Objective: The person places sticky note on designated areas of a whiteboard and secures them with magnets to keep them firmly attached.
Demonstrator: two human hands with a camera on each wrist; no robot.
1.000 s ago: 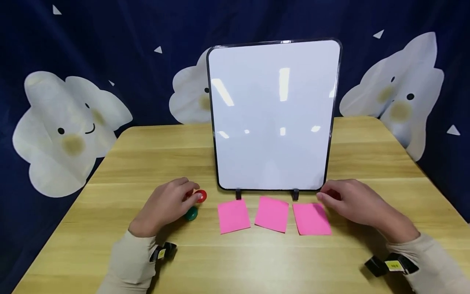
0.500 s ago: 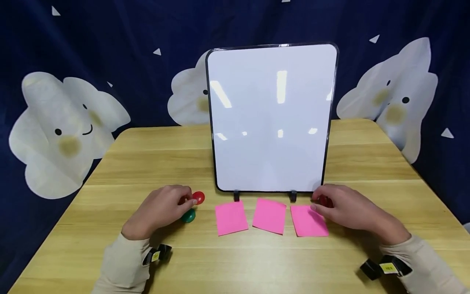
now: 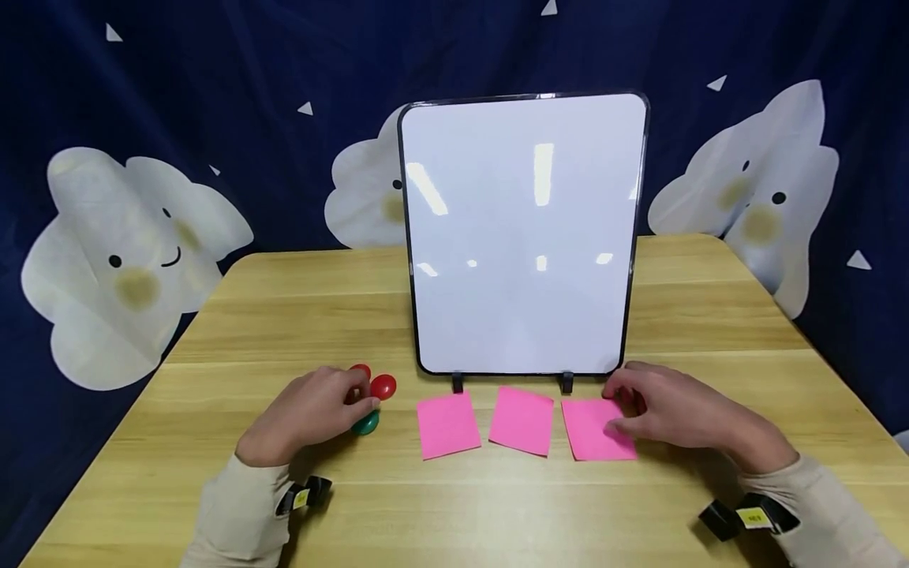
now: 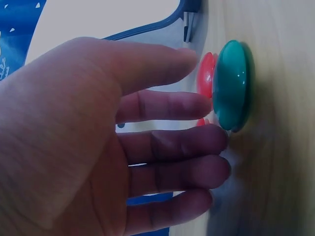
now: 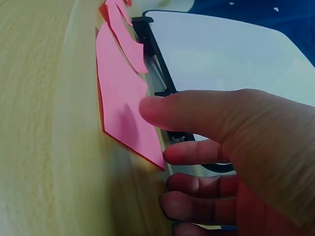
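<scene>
My left hand [image 3: 308, 414] hovers by a small group of glossy round board magnets, fingers loosely bent and thumb apart. A green magnet [image 4: 230, 86] lies below its fingertips. One red magnet [image 3: 383, 386] sits just beyond the thumb, and a second red magnet [image 3: 360, 369] is partly hidden behind the fingers. At the right, my right hand [image 3: 685, 410] reaches over the rightmost pink sticky note [image 5: 120, 93]. Its thumb is above the paper and its index fingertip is close to the note's edge, with a gap between them. Nothing appears gripped in either hand.
A framed whiteboard [image 3: 521, 237] stands upright on small black feet [image 3: 566, 383] at the table's middle. Two more pink notes, a left note [image 3: 448, 426] and a middle note [image 3: 521, 420], lie in front of it. Behind the wooden table [image 3: 497, 513] hangs a dark blue curtain [image 3: 270, 63].
My left hand has drawn slightly back from the red magnet, and the second red one now shows behind it. My right hand has shifted left over the note, its thumb and index parting.
</scene>
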